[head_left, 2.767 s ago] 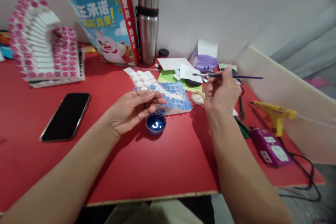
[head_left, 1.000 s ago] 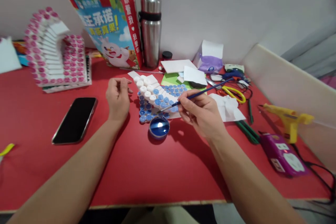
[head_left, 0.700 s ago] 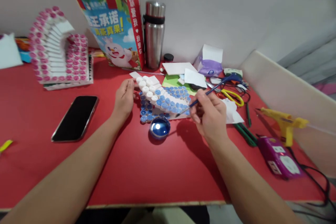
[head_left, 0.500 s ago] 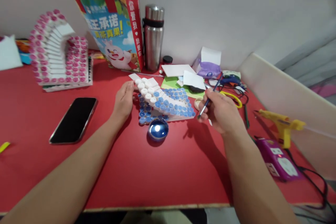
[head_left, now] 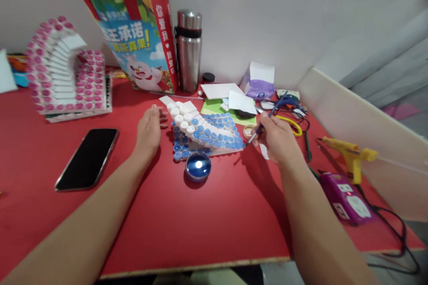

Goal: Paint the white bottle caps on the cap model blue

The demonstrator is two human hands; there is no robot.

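Observation:
My right hand (head_left: 277, 140) pinches a thin blue paintbrush (head_left: 271, 115), whose tip points down-left at the right end of a stepped white foam piece (head_left: 204, 131) covered with blue and white bottle caps. My left hand (head_left: 149, 130) rests on the red table (head_left: 187, 213) against the left side of that piece, fingers stretched forward and together. A small round dish of blue paint (head_left: 198, 166) sits just in front of the piece, between my two hands.
A black phone (head_left: 87, 158) lies at the left. A pink-capped foam piece (head_left: 63, 73) stands at the back left, beside a printed bag (head_left: 133, 40) and a steel flask (head_left: 188, 50). At the right are scissors (head_left: 291, 122), a yellow glue gun (head_left: 351, 155), a purple power strip (head_left: 346, 192) and cables.
My right hand drew the brush back from the blue caps to the piece's right end. My left hand opened from a loose fist and settled against the piece's left side.

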